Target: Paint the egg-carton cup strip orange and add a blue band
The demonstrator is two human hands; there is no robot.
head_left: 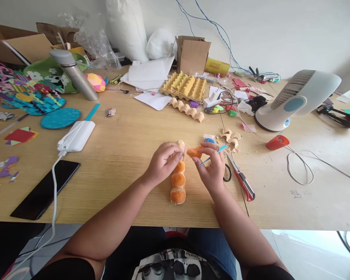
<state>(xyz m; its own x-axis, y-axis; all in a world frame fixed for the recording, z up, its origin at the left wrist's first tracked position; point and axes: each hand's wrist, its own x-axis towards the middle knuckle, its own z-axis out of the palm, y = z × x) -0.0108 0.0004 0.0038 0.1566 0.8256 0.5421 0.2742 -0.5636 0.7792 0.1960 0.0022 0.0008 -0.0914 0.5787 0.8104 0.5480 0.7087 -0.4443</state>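
Note:
A strip cut from an egg carton (178, 180) lies lengthwise in front of me, several of its cups covered in orange modelling clay. The far end of the strip looks pale and bare. Over that end, my left hand (164, 163) has thumb and forefinger pinched together; what is between them is too small to make out. My right hand (212, 166) grips a lump of orange clay (194, 151) between thumb and fingers. A thin blue modelling tool (222, 148) also sits in that hand, slanting across the fingers.
A red utility knife (245, 182) and partly hidden black scissors (228, 173) lie right of my right hand. Carton scraps (231, 139) are beyond them. A phone (46, 189) and white power bank (76, 136) lie left; a fan (297, 99) stands right.

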